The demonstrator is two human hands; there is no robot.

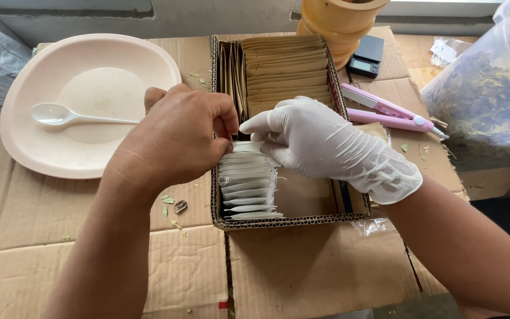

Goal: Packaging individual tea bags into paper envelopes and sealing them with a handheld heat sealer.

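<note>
Where box edges crowd — hands point(237, 133) on sachets point(247, 186).

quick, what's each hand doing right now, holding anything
Left hand: bare, fingers curled shut, pinching the top of the row of small white filter sachets.
Right hand: white-gloved, fingers closed on the same sachets in the shallow cardboard box.

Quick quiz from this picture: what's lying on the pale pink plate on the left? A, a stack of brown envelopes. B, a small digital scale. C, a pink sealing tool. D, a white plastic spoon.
D: a white plastic spoon lies on the pale pink plate, while the pink sealing tool and the small black scale sit on the cardboard to the right.
</note>
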